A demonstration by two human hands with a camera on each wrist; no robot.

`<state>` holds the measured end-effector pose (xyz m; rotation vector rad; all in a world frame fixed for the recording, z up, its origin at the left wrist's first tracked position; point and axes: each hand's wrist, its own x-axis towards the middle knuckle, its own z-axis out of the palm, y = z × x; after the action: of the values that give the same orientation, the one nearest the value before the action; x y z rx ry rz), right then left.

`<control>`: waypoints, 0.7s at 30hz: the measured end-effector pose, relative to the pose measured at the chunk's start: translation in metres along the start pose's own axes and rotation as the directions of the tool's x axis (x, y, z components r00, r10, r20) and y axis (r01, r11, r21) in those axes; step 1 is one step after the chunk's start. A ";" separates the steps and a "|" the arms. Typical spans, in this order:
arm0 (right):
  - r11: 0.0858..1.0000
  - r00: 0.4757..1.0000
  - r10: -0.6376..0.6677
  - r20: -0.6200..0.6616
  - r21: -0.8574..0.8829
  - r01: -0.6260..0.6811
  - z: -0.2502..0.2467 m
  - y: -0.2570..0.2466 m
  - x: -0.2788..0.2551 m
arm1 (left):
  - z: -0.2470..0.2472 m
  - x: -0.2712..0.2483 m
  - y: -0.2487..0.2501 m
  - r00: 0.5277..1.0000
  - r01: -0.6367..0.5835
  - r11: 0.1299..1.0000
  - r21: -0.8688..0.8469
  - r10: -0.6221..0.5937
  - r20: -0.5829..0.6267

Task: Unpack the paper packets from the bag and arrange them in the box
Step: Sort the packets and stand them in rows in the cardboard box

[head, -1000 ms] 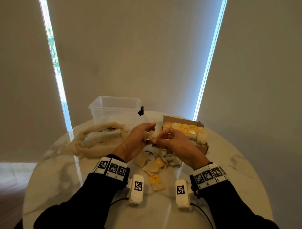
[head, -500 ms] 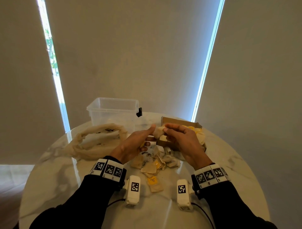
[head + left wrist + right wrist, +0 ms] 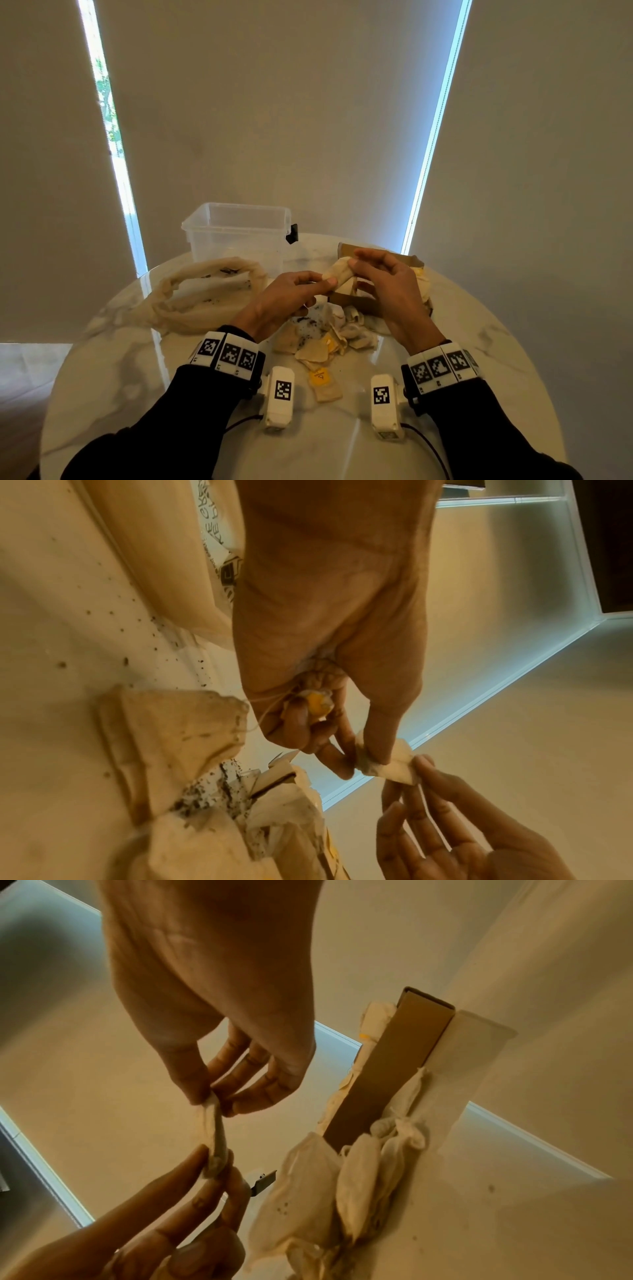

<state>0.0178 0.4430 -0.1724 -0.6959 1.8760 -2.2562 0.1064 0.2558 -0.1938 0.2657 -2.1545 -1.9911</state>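
Above the box, change: I am seeing both hands carrying the small cream paper packet up and rightward from over the loose pile, compared with a second ago.
Meaning: I am judging this packet nearly ready for placing in the brown cardboard box.
Left hand: thumb and fingers are pinching the packet's near end; lower fingers are curling round a yellow tag.
Right hand: thumb and fingertips are pinching the far end.
Bag: the beige cloth bag is lying slack at left.
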 end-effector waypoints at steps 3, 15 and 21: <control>0.991 0.999 0.012 0.051 -0.136 -0.005 -0.006 -0.006 0.000 | 0.004 -0.003 0.007 0.999 0.008 1.000 -0.029 -0.009 -0.039; 0.972 0.981 0.145 0.131 -0.204 -0.116 -0.016 -0.019 -0.002 | 0.002 -0.005 0.002 0.999 -0.038 0.997 0.070 0.037 0.020; 0.948 0.993 0.025 0.114 -0.318 0.013 -0.004 -0.009 -0.004 | -0.002 0.000 -0.001 0.985 -0.058 0.998 0.022 0.061 -0.159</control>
<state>0.0213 0.4501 -0.1655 -0.8427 2.2025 -1.8784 0.1065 0.2536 -0.1945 0.3469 -2.0564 -1.8525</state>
